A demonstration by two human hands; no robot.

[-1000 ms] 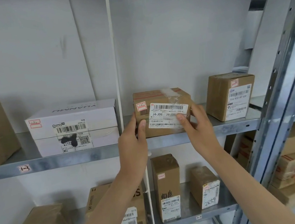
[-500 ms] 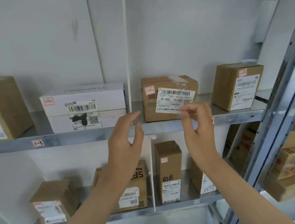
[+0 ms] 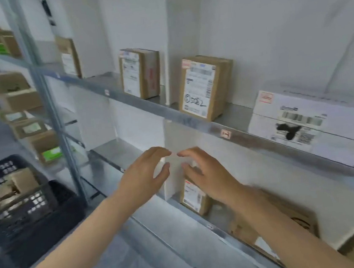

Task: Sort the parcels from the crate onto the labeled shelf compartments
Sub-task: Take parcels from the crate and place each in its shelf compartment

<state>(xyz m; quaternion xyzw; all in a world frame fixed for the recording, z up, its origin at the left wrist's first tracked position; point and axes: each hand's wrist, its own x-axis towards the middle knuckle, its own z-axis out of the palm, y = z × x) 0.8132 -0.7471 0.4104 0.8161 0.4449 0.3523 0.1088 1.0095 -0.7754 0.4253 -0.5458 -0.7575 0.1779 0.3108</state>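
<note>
Flanking left hand [image 3: 143, 178]: crate [image 3: 23, 209], white divider [image 3: 178, 138].

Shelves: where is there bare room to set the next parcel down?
Lower shelf: the bay left of the white divider is bare. Upper shelf: a gap between the scribbled box and the white box. Right of the divider, under the right hand, brown boxes crowd the lower shelf.
</note>
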